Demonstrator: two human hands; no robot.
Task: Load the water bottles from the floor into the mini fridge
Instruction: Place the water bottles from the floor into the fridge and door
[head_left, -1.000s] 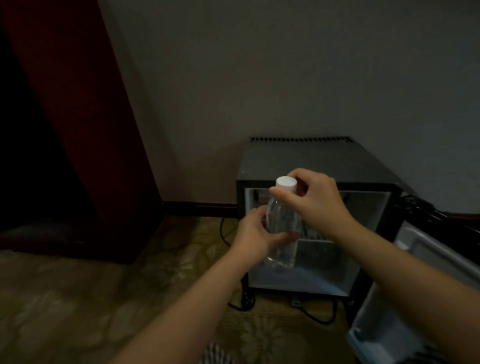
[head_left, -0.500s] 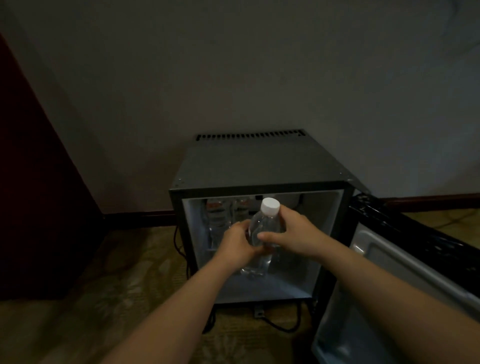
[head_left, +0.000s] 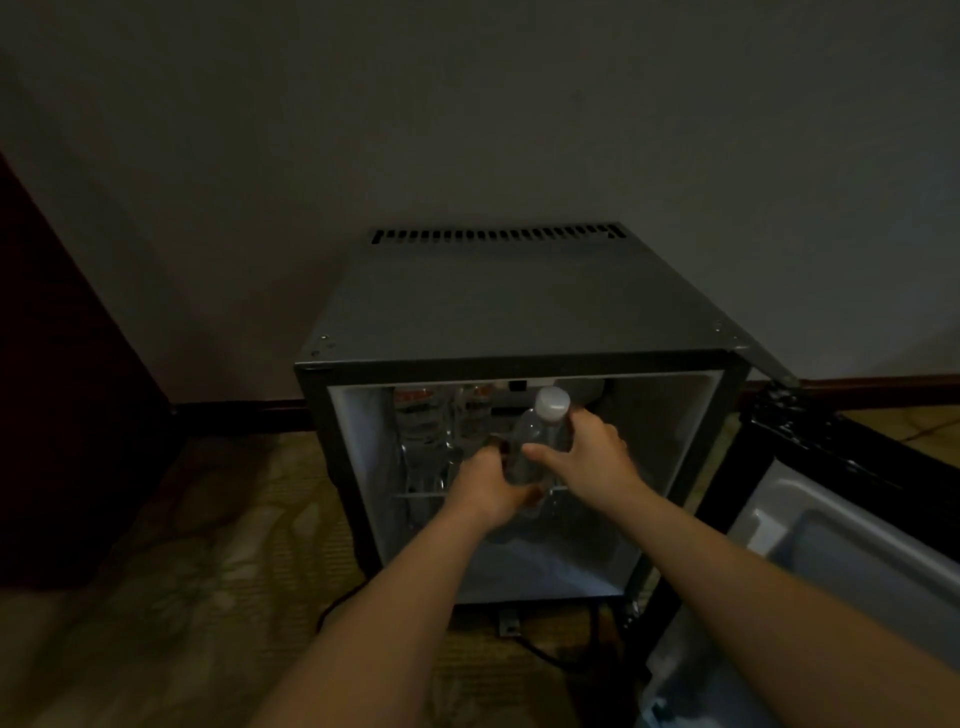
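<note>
Forearms: both reach forward from the near edge, bare, converging on the fridge opening.

Floor: patterned carpet below and left of the left arm; a dark power cord loops under the cabinet's front edge.

Door: swung open well to the right of the right arm, its pale inner liner facing up.

Left hand: fingers curled round the lower body of the water bottle.

Right hand: wrapped round the bottle's upper body, thumb laid across the front just under the shoulder.

Water bottle: clear, between the two hands, inside the opening of the mini fridge. Long axis near vertical, leaning slightly right; white cap points up, close under the cabinet's top edge. Its base sits at the level of the wire shelf; whether it rests on the shelf cannot be told.

Room: open shelf space lies right of the right hand, as far as the fridge's right inner wall. Left of the left hand, stored bottles stand upright at the back of the shelf, close to the held bottle. A lower compartment lies open beneath the hands.

Beyond: vent slots along the fridge's rear top edge, then a plain wall; dark red furniture far left.
</note>
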